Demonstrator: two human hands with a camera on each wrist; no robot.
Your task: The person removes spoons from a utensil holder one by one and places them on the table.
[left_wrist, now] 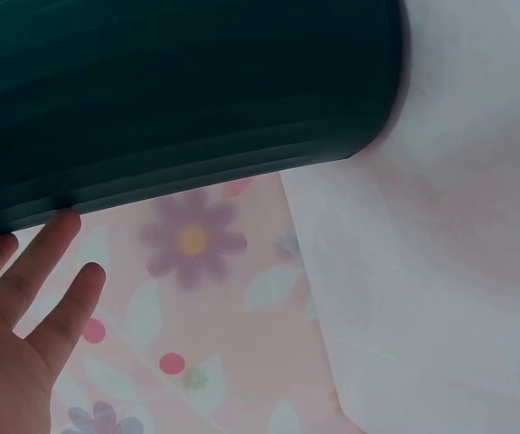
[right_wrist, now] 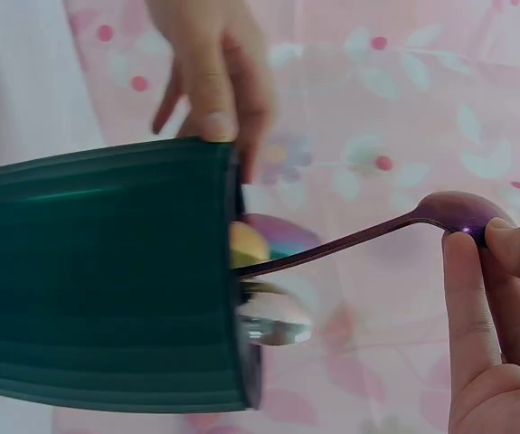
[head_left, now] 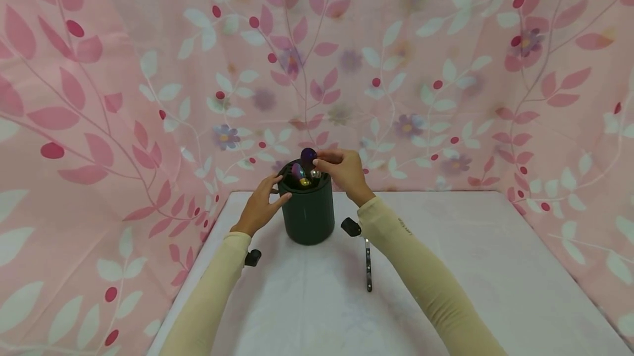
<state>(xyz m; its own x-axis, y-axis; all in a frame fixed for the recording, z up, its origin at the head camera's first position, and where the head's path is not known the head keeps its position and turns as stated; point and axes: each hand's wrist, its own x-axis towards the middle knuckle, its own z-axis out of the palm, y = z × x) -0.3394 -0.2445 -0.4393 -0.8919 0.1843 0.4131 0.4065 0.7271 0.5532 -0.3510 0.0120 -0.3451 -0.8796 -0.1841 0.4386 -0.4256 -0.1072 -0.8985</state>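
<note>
At the far middle of the white table [head_left: 446, 273], the dark green holder [head_left: 308, 215] stands upright. The purple spoon [right_wrist: 463, 212] is at its mouth: bowl above the rim, handle running down inside. The right hand [head_left: 346, 171] pinches the bowl between thumb and fingers. The left hand [head_left: 262, 202] touches the left side and rim with spread, extended fingers, not wrapped around the wall.

Inside, a rainbow-coloured utensil [head_left: 298, 171] sits at left, a gold utensil [head_left: 305, 182] nearer, a silver utensil [head_left: 316, 173] at right. A slim, spotted handle [head_left: 369, 268] lies on the table, right and near of the holder.

The step in hand appears to be guiding the spoon through the mouth; insertion or withdrawal cannot be determined. Either way, the next move likely calls for a secure pinch, travel along the handle's line, and light bracing by the left hand.
</note>
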